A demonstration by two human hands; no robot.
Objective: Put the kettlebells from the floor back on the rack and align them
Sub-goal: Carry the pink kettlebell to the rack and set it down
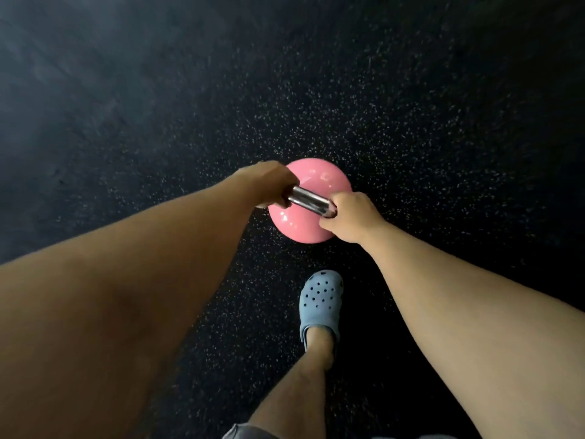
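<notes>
Hands: left (274, 182), right (347, 217) both clenched round steel handle (311, 199) of pink kettlebell (323, 182); markings unreadable.

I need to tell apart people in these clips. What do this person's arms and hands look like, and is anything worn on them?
Both arms are bare to the frame edge: no sleeves, gloves, watch or rings visible on the left hand or the right hand.
</notes>
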